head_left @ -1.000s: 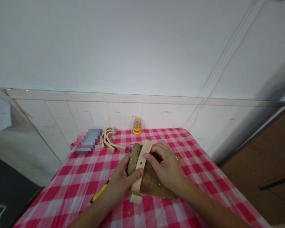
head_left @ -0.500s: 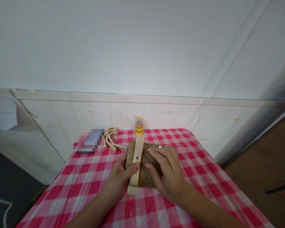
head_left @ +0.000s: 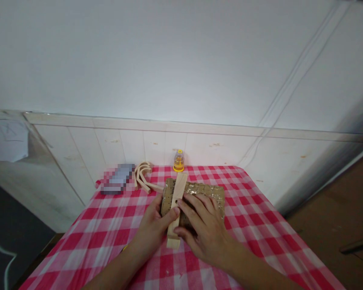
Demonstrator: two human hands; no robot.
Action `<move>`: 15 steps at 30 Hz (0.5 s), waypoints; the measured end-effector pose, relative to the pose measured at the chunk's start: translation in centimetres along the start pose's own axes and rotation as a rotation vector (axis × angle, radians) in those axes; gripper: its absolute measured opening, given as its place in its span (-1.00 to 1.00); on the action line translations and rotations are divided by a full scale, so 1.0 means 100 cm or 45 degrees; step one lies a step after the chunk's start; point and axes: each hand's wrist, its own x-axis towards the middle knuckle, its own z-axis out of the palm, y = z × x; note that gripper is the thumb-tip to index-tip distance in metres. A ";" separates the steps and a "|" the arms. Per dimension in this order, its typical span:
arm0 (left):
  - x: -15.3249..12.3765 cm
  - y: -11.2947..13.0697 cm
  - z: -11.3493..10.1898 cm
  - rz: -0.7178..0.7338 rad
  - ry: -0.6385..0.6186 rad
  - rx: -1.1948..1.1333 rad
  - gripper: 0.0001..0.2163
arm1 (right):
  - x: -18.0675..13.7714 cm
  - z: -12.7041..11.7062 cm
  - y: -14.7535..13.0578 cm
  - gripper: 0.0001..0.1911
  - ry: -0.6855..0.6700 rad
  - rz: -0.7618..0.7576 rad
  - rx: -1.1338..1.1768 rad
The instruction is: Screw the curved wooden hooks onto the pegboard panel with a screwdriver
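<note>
A pale wooden bar [head_left: 179, 186] with one dark hole lies slanted across a brown cardboard piece [head_left: 199, 188] wrapped in shiny clear tape. My left hand [head_left: 154, 225] grips the bar from the left, thumb pressed on its face just below the hole; its other fingers are partly hidden beneath. Over the cardboard, my right hand [head_left: 204, 227] spreads its fingers, with the index fingertip at the bar near the hole and the thumb tip by the bar's lower edge. Small dark marks dot the cardboard. Whether anything tiny sits under the right fingertips, I cannot tell.
Curved wooden pieces [head_left: 143, 177] lie at the back left, beside a blurred-out phone-like object [head_left: 118, 179]. A yellow-based bit set [head_left: 178, 162] stands at the back by the wall. Something small and yellow [head_left: 125, 248] peeks out beside my left forearm. A red-and-white checked cloth [head_left: 254, 241] covers the table.
My right hand has moved left across the cardboard, so its fingertips reach the bar near the hole. My left hand keeps its grip. The view has shifted slightly.
</note>
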 end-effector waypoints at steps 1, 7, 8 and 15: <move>0.000 0.000 0.000 -0.001 0.001 0.007 -0.49 | 0.000 0.000 0.000 -0.48 -0.003 0.005 0.000; 0.001 0.000 0.002 0.002 0.040 0.062 -0.46 | 0.001 0.000 -0.003 -0.50 -0.003 0.016 0.012; 0.002 0.000 0.002 -0.006 0.051 0.068 -0.46 | 0.001 0.000 -0.004 -0.50 -0.002 0.021 0.019; 0.002 0.000 0.003 -0.087 0.061 0.023 -0.48 | 0.015 -0.022 0.012 -0.72 0.116 0.171 0.221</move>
